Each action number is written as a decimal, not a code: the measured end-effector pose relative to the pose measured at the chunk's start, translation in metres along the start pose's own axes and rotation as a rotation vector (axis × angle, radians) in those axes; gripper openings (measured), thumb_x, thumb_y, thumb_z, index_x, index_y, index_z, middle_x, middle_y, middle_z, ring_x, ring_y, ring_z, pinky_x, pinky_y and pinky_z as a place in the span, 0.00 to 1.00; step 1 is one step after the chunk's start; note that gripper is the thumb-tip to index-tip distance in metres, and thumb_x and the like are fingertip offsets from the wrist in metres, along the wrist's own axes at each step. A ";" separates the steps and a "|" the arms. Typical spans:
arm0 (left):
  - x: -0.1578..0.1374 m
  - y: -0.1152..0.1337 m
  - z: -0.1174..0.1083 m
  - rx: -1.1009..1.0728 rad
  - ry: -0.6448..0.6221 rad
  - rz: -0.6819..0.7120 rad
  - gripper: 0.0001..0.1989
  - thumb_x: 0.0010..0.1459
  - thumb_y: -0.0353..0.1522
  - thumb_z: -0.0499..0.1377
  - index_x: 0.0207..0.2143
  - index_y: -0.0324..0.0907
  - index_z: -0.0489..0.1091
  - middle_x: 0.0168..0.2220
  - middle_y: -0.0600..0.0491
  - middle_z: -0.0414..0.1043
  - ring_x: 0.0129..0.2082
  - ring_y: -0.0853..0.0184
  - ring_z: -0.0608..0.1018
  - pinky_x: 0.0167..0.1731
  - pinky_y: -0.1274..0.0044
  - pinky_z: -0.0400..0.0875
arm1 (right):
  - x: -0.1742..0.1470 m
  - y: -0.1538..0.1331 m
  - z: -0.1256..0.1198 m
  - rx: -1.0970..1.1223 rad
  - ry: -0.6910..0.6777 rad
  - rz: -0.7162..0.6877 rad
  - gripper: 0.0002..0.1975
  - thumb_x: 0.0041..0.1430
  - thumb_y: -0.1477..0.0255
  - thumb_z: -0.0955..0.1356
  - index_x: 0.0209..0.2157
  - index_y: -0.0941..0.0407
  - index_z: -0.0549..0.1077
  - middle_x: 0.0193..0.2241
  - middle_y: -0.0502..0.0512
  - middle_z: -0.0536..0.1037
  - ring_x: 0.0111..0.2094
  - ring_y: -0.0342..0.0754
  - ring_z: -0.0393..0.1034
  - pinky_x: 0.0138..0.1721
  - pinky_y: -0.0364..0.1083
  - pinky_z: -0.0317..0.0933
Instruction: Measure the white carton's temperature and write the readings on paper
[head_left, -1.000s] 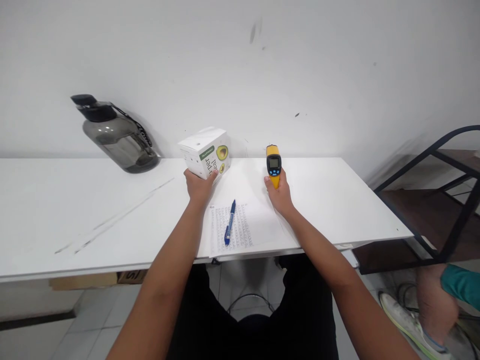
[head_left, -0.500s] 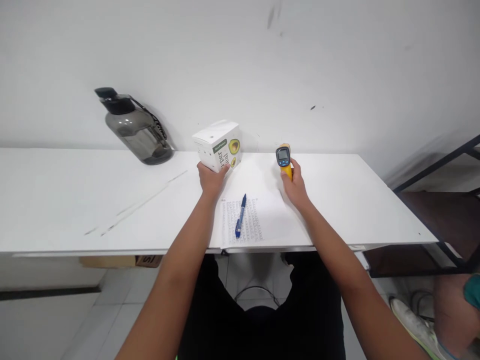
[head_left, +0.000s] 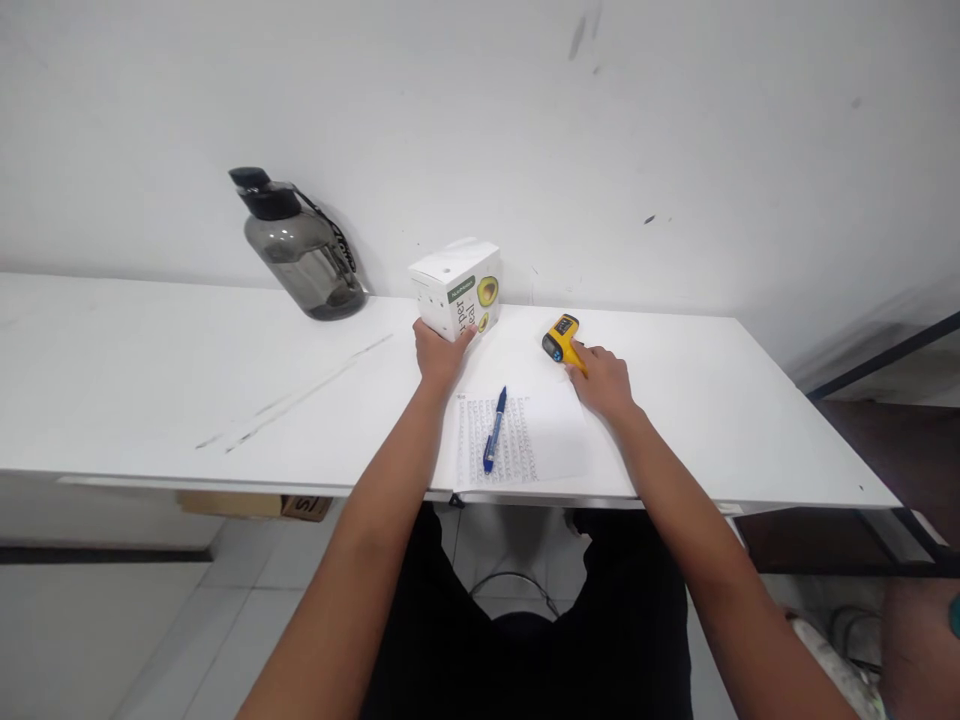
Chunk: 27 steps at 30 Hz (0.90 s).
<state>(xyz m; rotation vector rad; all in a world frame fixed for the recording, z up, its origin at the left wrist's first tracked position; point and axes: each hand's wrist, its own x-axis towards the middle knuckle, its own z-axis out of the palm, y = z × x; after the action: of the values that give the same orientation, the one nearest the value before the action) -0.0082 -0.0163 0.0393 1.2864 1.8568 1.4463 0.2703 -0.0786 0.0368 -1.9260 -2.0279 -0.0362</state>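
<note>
Bottle (head_left: 300,250) beyond left hand (head_left: 441,358), off to left. Left fingers clamped low round white box (head_left: 459,288), thumb on printed face. Between hands, short of fingertips: pen (head_left: 495,432) on paper (head_left: 556,445). Right hand (head_left: 604,380) wrapped round handle, yellow thermometer (head_left: 562,335) tipped sideways ahead of fingers. Step looks like steadying box while angling thermometer; next move calls for firm grips.

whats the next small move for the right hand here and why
Probably to ease the right hand off the yellow handheld device: it appears to lie on its side on the white table, so it likely needs no support, while the left hand holds the white box.
</note>
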 end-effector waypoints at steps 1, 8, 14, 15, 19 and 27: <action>0.000 0.000 0.000 0.001 0.003 -0.001 0.37 0.47 0.44 0.72 0.51 0.48 0.55 0.58 0.43 0.70 0.58 0.51 0.74 0.55 0.60 0.71 | 0.000 0.000 0.000 -0.009 -0.004 -0.003 0.28 0.69 0.65 0.59 0.66 0.56 0.66 0.50 0.68 0.76 0.47 0.61 0.69 0.48 0.57 0.61; 0.000 0.000 0.000 0.039 0.000 -0.013 0.37 0.46 0.46 0.72 0.52 0.48 0.57 0.57 0.45 0.71 0.57 0.50 0.75 0.54 0.59 0.72 | -0.001 -0.003 0.000 -0.091 0.203 -0.094 0.24 0.67 0.65 0.61 0.60 0.56 0.72 0.55 0.69 0.73 0.53 0.63 0.64 0.53 0.60 0.56; 0.002 0.002 0.000 0.085 -0.012 -0.024 0.38 0.46 0.48 0.71 0.52 0.48 0.57 0.58 0.45 0.72 0.58 0.49 0.75 0.55 0.58 0.72 | -0.013 -0.043 0.002 -0.056 0.159 -0.684 0.20 0.67 0.78 0.61 0.56 0.55 0.76 0.38 0.60 0.77 0.39 0.53 0.65 0.42 0.51 0.53; 0.002 0.002 0.000 0.093 -0.008 -0.021 0.37 0.46 0.48 0.71 0.52 0.48 0.56 0.58 0.45 0.72 0.59 0.48 0.75 0.55 0.58 0.72 | -0.016 -0.051 0.004 -0.072 0.112 -0.755 0.21 0.67 0.80 0.62 0.57 0.54 0.75 0.37 0.60 0.76 0.38 0.52 0.64 0.40 0.50 0.52; 0.003 0.000 0.001 0.082 0.002 -0.004 0.37 0.46 0.49 0.71 0.51 0.49 0.56 0.58 0.45 0.71 0.59 0.47 0.75 0.55 0.56 0.72 | -0.024 -0.069 0.010 -0.084 -0.014 -0.865 0.22 0.67 0.84 0.61 0.54 0.51 0.77 0.35 0.58 0.76 0.36 0.50 0.63 0.39 0.49 0.51; 0.002 0.000 0.000 0.008 -0.002 -0.008 0.37 0.44 0.47 0.73 0.51 0.49 0.58 0.56 0.45 0.72 0.58 0.45 0.75 0.54 0.53 0.73 | -0.022 -0.047 -0.009 0.580 -0.029 -0.312 0.16 0.70 0.59 0.60 0.46 0.53 0.74 0.31 0.54 0.75 0.32 0.50 0.66 0.37 0.49 0.60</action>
<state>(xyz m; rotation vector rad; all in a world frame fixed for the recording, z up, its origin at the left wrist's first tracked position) -0.0091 -0.0141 0.0392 1.2828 1.8663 1.4346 0.2274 -0.1062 0.0495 -1.2568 -2.0425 0.4545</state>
